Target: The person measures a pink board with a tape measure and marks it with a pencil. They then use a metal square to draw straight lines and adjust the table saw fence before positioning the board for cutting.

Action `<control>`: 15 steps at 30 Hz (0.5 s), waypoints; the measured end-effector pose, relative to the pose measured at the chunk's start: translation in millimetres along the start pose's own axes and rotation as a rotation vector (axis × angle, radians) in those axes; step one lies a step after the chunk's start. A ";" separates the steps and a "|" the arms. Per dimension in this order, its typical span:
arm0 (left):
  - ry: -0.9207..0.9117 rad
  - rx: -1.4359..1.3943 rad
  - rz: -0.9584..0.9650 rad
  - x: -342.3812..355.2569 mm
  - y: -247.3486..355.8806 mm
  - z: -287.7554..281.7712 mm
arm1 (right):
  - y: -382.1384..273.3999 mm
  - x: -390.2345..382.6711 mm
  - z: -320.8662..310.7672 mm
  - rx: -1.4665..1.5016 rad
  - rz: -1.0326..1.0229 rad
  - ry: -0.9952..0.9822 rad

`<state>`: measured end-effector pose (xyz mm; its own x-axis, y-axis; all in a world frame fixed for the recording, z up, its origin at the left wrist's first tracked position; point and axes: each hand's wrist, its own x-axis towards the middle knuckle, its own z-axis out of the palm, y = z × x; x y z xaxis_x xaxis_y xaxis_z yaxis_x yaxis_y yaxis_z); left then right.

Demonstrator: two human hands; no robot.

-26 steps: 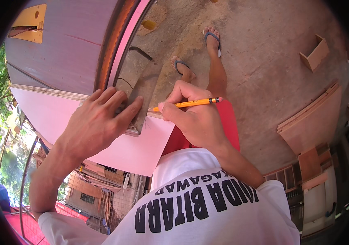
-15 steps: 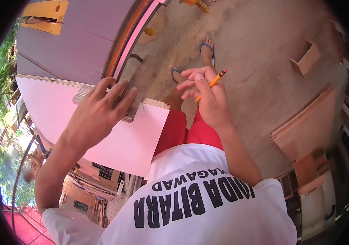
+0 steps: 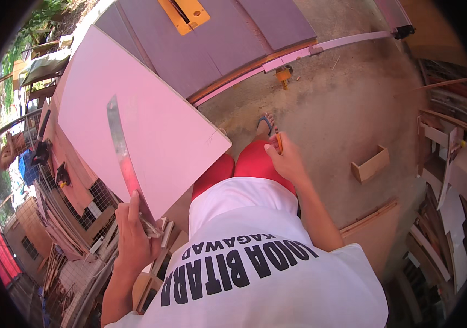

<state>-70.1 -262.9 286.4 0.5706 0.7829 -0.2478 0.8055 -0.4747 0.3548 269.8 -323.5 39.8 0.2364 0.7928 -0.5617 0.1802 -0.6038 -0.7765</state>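
In the head view my left hand (image 3: 132,229) is closed on a long flat metal strip (image 3: 117,133), grey at the far end and reddish lower down, which slants up over a pink-white board (image 3: 170,128). My right hand (image 3: 282,158) grips a yellow pencil (image 3: 279,141) in front of my red shorts (image 3: 255,161), to the right of the board's corner. The board lies angled beside a purple-grey table surface (image 3: 239,65) with a yellow slotted insert (image 3: 181,13).
A pink rail (image 3: 348,42) runs along the table's edge above the concrete floor (image 3: 332,104). A small wooden box (image 3: 370,163) sits on the floor at right, near stacked panels (image 3: 446,218). Wood offcuts (image 3: 64,218), mesh fencing and a partly visible person (image 3: 6,153) are at left.
My left hand has lifted the strip from the board's far edge and drawn it down-left. My right hand has moved away with the pencil. The view has swung, showing more table and rail.
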 end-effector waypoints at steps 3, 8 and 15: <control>0.046 -0.016 -0.268 -2.7 -41.3 38.1 | 18.4 29.9 -1.0 -0.140 -0.180 -0.054; 0.134 0.221 -0.473 -6.3 -193.0 130.2 | -44.3 44.5 -16.5 -0.357 -0.584 -0.145; 0.116 0.192 -0.590 -2.5 -308.2 121.5 | -112.8 -9.0 -4.8 -0.465 -0.496 -0.207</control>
<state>-300.3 -167.4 68.1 0.0094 0.9684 -0.2491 0.9998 -0.0051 0.0177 252.0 -263.0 133.8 -0.1573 0.9549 -0.2519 0.6192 -0.1033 -0.7784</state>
